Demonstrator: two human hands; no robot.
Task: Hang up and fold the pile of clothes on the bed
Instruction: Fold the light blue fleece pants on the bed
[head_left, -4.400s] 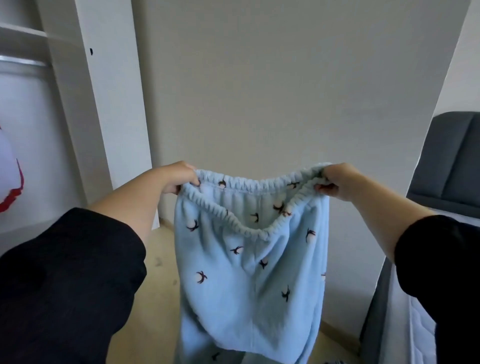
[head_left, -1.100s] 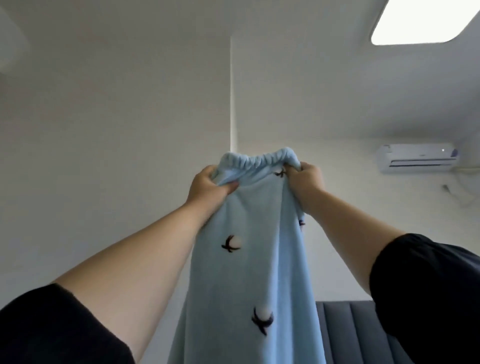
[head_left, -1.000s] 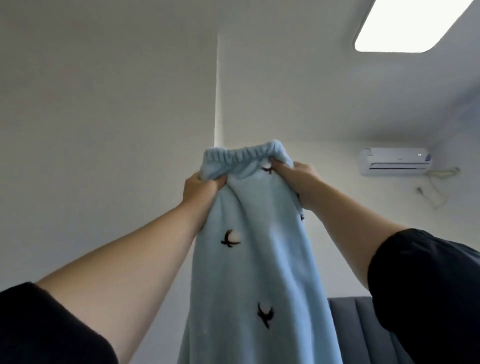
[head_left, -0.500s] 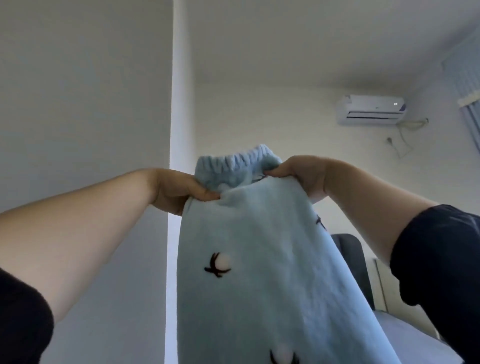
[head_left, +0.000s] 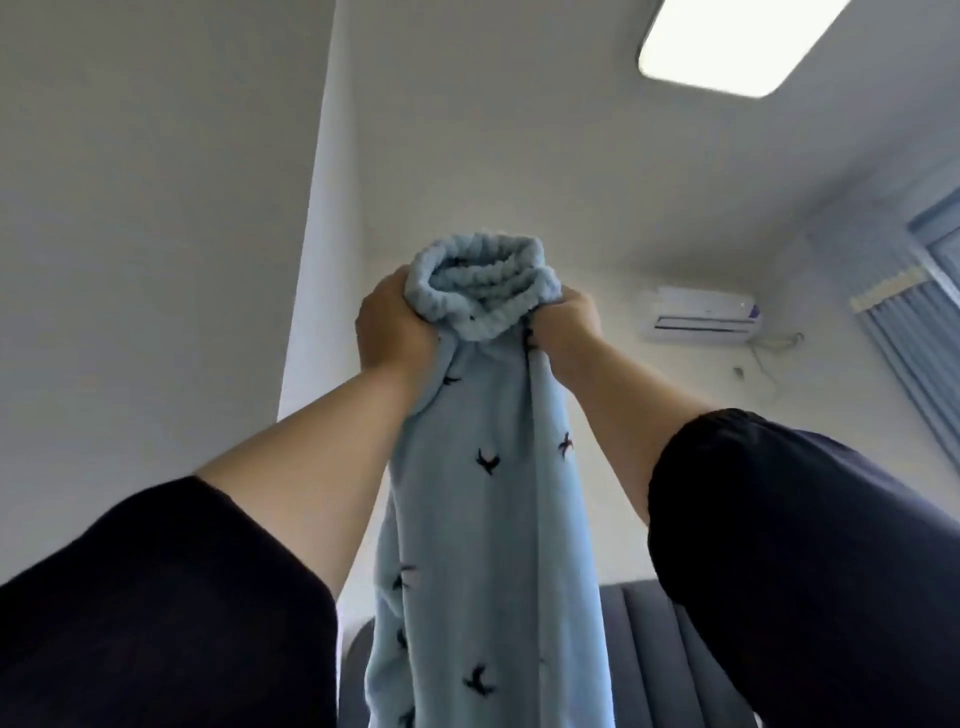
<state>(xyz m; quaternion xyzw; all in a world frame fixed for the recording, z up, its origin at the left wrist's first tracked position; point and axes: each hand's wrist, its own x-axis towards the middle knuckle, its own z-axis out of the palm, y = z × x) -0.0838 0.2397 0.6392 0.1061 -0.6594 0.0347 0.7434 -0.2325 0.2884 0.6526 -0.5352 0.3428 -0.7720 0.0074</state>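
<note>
Overhead, head view, camera tilted up toward the ceiling: both arms are raised in front of the person, holding light-blue fleece pyjama trousers (head_left: 483, 519) with small dark bird-shaped prints.

- left hand (head_left: 395, 327): fist clenched on gathered fabric just under the waistband, on the left side of the bunch.
- right hand (head_left: 566, 327): same on the right side, fingers wrapped into the cloth. The fingertips are hidden by the fabric.
- The hands are close together, with only the bunched cloth between them.
- waistband (head_left: 483, 291): ribbed elastic, scrunched into a tight ring above the fists, with the opening facing up and toward the camera.
- The rest of the trousers hangs straight down between the forearms and runs out of the bottom of the frame. The legs lie together as one column.
- Black sleeves cover the upper arms, left (head_left: 156, 613) and right (head_left: 805, 545). The forearms are bare.

Background:
- A lit rectangular ceiling light (head_left: 727, 41) is at top right.
- A wall air conditioner (head_left: 698, 314) sits beside the right hand in frame, with a cable (head_left: 769, 358) hanging under it.
- A blue curtain (head_left: 919, 332) is at the far right.
- A dark padded headboard (head_left: 639, 660) is low down, behind the trousers.
- A white vertical panel (head_left: 156, 208) fills the left.
</note>
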